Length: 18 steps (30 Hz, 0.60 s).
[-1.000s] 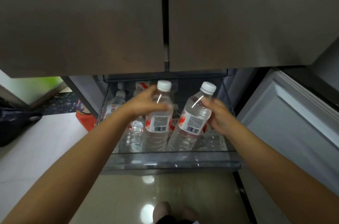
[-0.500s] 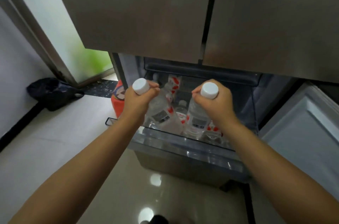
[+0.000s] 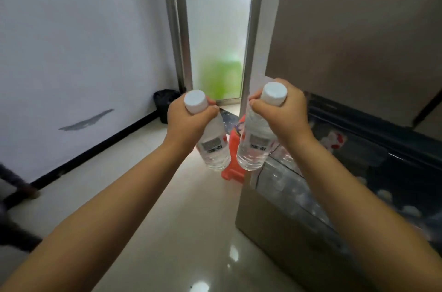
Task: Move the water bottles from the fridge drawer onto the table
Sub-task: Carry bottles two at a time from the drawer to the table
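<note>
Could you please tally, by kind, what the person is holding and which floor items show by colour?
Water bottles in hand: 2, left bottle and right bottle
White caps: 2
Orange stool: 1
Black bin: 1
Total: 6

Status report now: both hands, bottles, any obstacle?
Left hand grips one bottle, right hand another. Both outside the drawer. Table not visible.

I see two clear water bottles (image 3: 215, 145) with white caps (image 3: 195, 101) and white barcode labels edged in red. The fridge door (image 3: 354, 28) is matte brown-grey. The wall (image 3: 71, 40) is white with a grey scuff (image 3: 87, 120) and black skirting. The floor tiles (image 3: 191, 232) are glossy cream. An orange-red container (image 3: 233, 172) sits behind the bottles; green blurs through frosted glass (image 3: 220, 28).
</note>
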Motion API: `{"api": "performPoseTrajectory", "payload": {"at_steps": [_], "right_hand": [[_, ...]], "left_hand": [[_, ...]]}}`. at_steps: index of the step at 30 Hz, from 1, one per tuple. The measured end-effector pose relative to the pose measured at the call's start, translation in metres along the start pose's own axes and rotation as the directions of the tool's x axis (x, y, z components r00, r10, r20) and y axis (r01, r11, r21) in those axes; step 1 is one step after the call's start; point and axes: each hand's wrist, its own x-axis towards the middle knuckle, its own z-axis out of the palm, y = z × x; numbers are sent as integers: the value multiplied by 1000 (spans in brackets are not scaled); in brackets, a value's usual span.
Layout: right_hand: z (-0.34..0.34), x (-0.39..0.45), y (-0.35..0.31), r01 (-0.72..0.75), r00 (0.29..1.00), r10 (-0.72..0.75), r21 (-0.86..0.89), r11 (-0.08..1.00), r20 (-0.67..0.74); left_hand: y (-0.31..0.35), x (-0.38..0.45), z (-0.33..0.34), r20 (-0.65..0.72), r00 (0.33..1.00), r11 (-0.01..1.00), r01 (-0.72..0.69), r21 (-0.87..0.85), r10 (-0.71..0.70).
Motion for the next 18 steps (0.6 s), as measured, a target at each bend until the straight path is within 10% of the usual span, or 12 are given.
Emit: {"api": "performPoseTrajectory", "payload": {"at_steps": [18], "right_hand": [[419, -67, -112, -58, 808, -48, 161, 985, 587]], "left_hand": [[-23, -31, -425, -579, 806, 887, 348, 303, -118]]}}
